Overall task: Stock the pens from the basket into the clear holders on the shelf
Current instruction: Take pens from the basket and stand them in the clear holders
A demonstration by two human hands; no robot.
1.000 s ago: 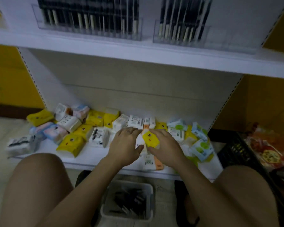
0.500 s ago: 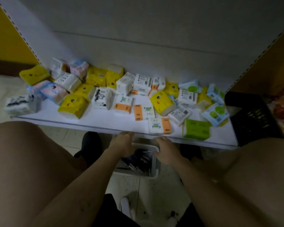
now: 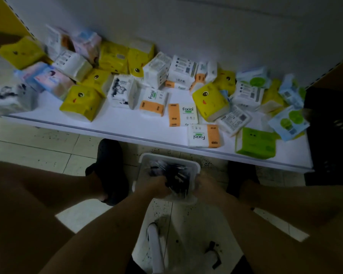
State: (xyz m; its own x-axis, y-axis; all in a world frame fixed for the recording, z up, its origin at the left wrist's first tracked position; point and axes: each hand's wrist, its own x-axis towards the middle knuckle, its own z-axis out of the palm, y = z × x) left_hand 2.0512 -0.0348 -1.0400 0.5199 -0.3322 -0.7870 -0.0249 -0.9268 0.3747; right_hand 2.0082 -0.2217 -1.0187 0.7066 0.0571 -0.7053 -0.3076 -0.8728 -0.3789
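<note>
A pale plastic basket (image 3: pixel 167 156) stands on the tiled floor between my feet, just below the front edge of the low shelf. Dark pens (image 3: pixel 173 171) lie heaped inside it. My left hand (image 3: pixel 153 186) reaches into the near left part of the basket, its fingertips down among the pens. At the basket's near right rim is my right hand (image 3: pixel 207 187). Both hands are dark and blurred, so their grip is unclear. The clear holders are out of view.
The low white shelf (image 3: pixel 127 127) carries many tissue packs (image 3: pixel 81 101) in yellow, white, orange and green. A black crate (image 3: pixel 329 135) stands at the right. My knees fill the lower corners, and a white stool leg (image 3: pixel 155 248) shows below.
My view has tilted down, so the upper shelf with the clear holders is gone. Both hands left the tissue packs and dropped below the shelf edge into the basket.
</note>
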